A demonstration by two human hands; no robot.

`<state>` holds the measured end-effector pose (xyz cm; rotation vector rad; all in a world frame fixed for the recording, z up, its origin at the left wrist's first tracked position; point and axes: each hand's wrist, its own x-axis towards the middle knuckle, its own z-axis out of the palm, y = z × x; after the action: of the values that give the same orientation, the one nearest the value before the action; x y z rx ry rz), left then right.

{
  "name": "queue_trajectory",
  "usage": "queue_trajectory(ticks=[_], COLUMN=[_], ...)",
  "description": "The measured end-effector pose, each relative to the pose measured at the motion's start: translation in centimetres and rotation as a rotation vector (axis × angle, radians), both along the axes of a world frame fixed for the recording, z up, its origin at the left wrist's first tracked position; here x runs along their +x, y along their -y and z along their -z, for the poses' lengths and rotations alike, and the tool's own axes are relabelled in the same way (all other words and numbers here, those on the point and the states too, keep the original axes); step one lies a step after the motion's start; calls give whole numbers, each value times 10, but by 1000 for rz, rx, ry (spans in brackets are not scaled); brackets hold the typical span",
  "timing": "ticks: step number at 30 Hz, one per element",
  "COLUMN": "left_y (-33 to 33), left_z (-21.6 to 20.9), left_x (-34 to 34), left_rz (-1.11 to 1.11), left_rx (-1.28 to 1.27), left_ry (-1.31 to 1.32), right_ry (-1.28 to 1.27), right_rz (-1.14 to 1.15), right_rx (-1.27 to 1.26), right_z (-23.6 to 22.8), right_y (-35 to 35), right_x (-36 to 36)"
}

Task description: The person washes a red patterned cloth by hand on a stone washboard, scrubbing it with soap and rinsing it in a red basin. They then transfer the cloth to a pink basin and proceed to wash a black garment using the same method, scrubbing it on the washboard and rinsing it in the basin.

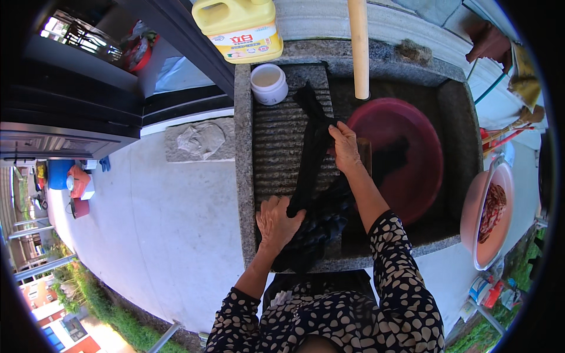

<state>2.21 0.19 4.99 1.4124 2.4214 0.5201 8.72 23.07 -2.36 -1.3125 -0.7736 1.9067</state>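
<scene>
A long black cloth (310, 156), perhaps a garment, lies stretched over the ridged stone washboard (273, 141). My left hand (278, 223) is closed on its near end, the thumb pressing at the cloth's edge. Farther up and to the right, my right hand (346, 147) pinches the same cloth between thumb and fingers. More dark, wet-looking fabric (318, 226) is bunched below and between my hands, hanging toward the front rim. Right of the washboard, a dark red basin (421, 126) stands in the stone sink, with a dark shape in it that I cannot make out.
A white tub (269, 84) stands on the washboard's far left corner. Behind it is a yellow jug (241, 29). A pale pole (358, 53) reaches over the sink (459, 240). At the right sits a pink basin (471, 206) holding red patterned cloth. A grey rag (201, 140) lies left.
</scene>
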Motion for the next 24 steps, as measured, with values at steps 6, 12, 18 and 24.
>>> queue_trajectory(ticks=[6,12,18,24], left_y=[4,24,22,25], left_z=[-15,-25,-15,-10], left_x=[6,18,21,24], left_rz=[-164,40,66,-37], left_rx=[319,110,170,195], left_ry=[81,-28,-38,43], right_ry=[-485,788,731,875], right_rz=[-191,-687,-311,-727], right_rx=[-81,564,1537,1664], right_z=[-20,-19,-48,-45], right_y=[-5,5,-3,-63], right_x=[-1,30,-43,-133])
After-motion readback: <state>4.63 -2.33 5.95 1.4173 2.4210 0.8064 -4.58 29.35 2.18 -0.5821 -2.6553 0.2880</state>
